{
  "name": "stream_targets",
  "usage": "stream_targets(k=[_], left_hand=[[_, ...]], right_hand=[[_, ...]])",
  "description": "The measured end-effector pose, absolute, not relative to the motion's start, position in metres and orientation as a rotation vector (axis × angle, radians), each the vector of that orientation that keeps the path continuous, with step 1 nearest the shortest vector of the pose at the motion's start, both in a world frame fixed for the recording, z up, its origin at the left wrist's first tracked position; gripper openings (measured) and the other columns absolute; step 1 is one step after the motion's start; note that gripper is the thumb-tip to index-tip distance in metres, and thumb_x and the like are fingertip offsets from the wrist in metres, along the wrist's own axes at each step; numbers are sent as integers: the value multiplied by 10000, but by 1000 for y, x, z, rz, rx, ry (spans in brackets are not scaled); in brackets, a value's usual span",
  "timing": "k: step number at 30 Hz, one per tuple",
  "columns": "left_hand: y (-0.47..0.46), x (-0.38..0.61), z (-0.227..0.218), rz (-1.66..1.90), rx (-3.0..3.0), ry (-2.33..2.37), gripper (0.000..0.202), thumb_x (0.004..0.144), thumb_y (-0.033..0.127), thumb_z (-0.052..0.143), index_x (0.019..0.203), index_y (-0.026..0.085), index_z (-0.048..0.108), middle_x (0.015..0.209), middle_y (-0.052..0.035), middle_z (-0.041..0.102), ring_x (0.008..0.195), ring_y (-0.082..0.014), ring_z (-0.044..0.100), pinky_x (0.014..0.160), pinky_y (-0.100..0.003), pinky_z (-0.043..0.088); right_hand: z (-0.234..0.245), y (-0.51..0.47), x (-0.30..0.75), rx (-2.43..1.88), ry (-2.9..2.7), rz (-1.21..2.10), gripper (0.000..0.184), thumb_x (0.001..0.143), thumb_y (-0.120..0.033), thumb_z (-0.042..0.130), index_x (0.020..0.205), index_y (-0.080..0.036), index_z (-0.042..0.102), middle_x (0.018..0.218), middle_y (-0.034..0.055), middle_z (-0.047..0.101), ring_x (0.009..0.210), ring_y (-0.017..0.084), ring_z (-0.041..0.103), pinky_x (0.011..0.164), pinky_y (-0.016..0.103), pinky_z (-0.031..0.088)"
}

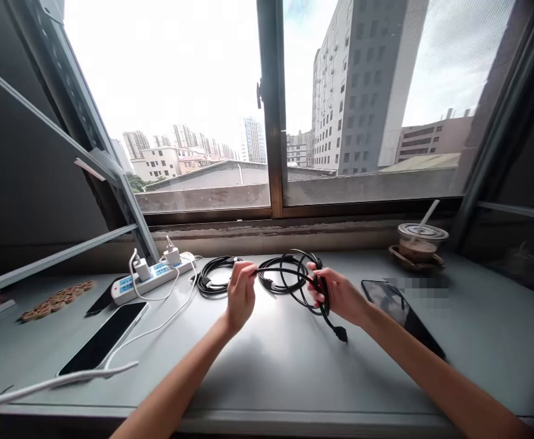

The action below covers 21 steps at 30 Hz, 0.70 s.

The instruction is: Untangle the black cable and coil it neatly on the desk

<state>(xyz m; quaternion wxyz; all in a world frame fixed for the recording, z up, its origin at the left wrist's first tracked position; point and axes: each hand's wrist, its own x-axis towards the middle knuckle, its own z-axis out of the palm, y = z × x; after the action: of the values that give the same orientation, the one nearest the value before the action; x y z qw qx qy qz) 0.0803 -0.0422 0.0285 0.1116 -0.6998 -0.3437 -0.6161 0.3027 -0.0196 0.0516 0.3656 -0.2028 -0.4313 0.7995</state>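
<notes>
Head view.

**Edges and room:**
- The bench has its front edge along the bottom of frame, close under your forearms. Its back edge meets the window sill at 12 o'clock.
- There is bare surface at 6 o'clock, between your arms.
- It is crowded at 10 o'clock. A power strip carries two white chargers, and a white lead trails off it.
- A dark phone lies at 8 o'clock, with small wooden pieces further left.
- At 3 o'clock a second dark-screened device lies just beside your right forearm.
- A lidded cup with a straw sits at 1 o'clock by the sill, well apart from your hands.

**Hard to read:**
- A smeared patch covers the bench by that device's top edge.
- Your right palm hides how many loops it holds.
- The metal bars at 9 o'clock are cut off by the frame.

**Grip:**
- Your left hand has its grip closed in a pinch, thumb against fingers, on one strand of the black cable.
- The strand runs across to your right hand, whose grip is closed around the bunched loops of the same cable.
- The cable is held over the middle of the bench, towards the back.
- Its plug end hangs at 5 o'clock of the right hand. You cannot tell whether it touches the bench.
- A second black coil lies flat on the bench at 10 o'clock of your left hand, just beside it.
</notes>
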Motion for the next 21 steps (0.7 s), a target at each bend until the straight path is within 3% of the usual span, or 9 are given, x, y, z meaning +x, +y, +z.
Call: stream_targets(k=[6,10,14,17,21], left_hand=[[-37,79,39,-2052,-1956,-1027,111,945,258,336,893,205,418,762,27,412,451,-28,369,385,-153,330],[-39,82,38,-2169,-1942,-1178,178,931,354,375,859,200,426,698,32,415,454,-44,373,392,-159,338],[-43,94,23,-1850,-2195,-1370,257,929,349,363,790,179,496,780,-20,487,615,-93,482,522,-205,418],[-45,104,13,-1561,-2509,-1550,253,933,327,354,931,197,571,817,-28,551,658,-110,515,612,-236,456],[-47,109,15,-1511,-2672,-1540,297,936,311,355,1138,231,557,956,-63,592,782,-135,573,646,-240,488]], right_hand=[[54,-11,311,-470,-992,2001,173,727,-196,572,858,-222,463,629,-60,514,610,119,552,686,314,510],[59,-10,312,-467,-971,1989,134,801,-334,529,861,-214,515,544,-61,441,545,118,522,596,296,519],[56,-10,310,-582,-1024,1972,176,858,-382,485,921,-225,535,589,-62,477,477,83,475,477,230,496],[50,-13,306,-619,-1157,2050,219,852,-401,511,973,-220,537,756,-32,573,501,69,506,401,189,459],[45,-17,303,-461,-1372,2179,299,847,-412,515,1031,-177,536,953,52,623,681,124,620,407,191,468]])
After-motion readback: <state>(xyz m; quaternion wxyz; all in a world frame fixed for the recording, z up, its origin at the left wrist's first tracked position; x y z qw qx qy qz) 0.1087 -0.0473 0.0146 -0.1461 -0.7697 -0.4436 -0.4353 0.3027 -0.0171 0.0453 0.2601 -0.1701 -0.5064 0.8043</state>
